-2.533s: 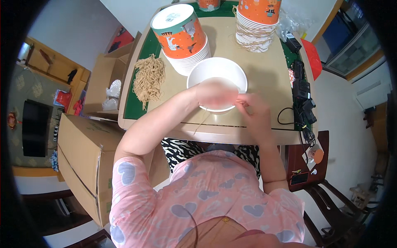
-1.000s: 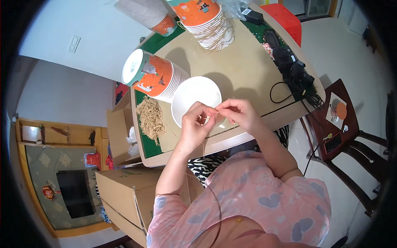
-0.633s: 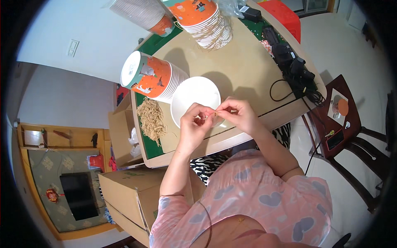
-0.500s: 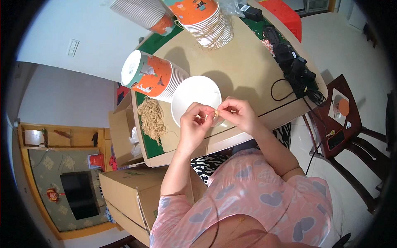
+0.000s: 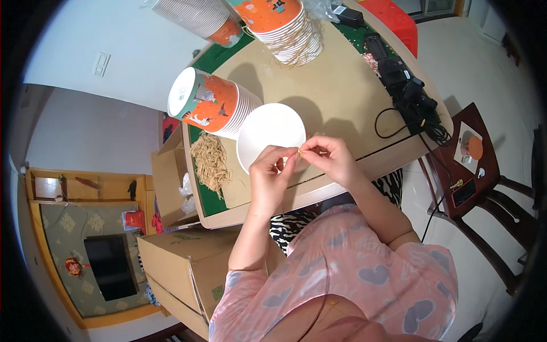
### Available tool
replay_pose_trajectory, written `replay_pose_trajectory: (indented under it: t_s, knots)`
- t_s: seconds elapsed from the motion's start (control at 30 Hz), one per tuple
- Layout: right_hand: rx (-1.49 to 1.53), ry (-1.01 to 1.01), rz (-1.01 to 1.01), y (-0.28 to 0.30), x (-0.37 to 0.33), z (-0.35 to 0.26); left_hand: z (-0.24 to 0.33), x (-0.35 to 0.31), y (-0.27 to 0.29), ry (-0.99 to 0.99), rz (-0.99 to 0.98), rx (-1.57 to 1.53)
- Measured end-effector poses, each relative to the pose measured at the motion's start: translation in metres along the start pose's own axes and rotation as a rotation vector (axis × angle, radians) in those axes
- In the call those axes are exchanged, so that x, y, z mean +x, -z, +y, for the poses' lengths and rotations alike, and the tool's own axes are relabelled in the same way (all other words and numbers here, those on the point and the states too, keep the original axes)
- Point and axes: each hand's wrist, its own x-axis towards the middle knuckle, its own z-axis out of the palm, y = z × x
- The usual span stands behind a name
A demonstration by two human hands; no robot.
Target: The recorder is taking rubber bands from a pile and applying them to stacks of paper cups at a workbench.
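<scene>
My left hand (image 5: 272, 171) and my right hand (image 5: 329, 158) meet at the fingertips just in front of a white paper bowl (image 5: 269, 133) lying on the tan table top (image 5: 336, 91). Both pinch a thin tan string (image 5: 298, 151) between thumb and forefinger. The string is very small and mostly hidden by my fingers. A stack of orange paper cups (image 5: 211, 105) lies on its side just left of the bowl. A loose bundle of tan strings (image 5: 209, 162) rests on the green mat at the table's left edge.
Two more cup stacks (image 5: 285, 25) stand at the table's far side. Black cables and chargers (image 5: 407, 91) lie along the right edge. Cardboard boxes (image 5: 182, 268) sit on the floor at left, a dark wooden chair (image 5: 478, 176) at right.
Since the earliest frame my head has turned, so the table sits tilted in view. My hands have come together at the bowl's near rim and stayed there, fingers shifting slightly on the string.
</scene>
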Motion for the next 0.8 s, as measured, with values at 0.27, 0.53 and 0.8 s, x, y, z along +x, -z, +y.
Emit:
replay_pose_trajectory:
  t_s: [0.27,0.53,0.8]
  knots:
    - [-0.047,0.033,-0.003,-0.002,0.0,0.005,-0.005,-0.001,-0.004,0.052,0.066,-0.025]
    - [-0.387,0.137,0.083,-0.017,-0.005,-0.025,0.0,0.002,0.005,0.203,0.045,-0.203]
    - [-0.319,0.204,0.113,-0.024,0.002,-0.013,-0.004,0.005,0.007,0.204,0.042,-0.251]
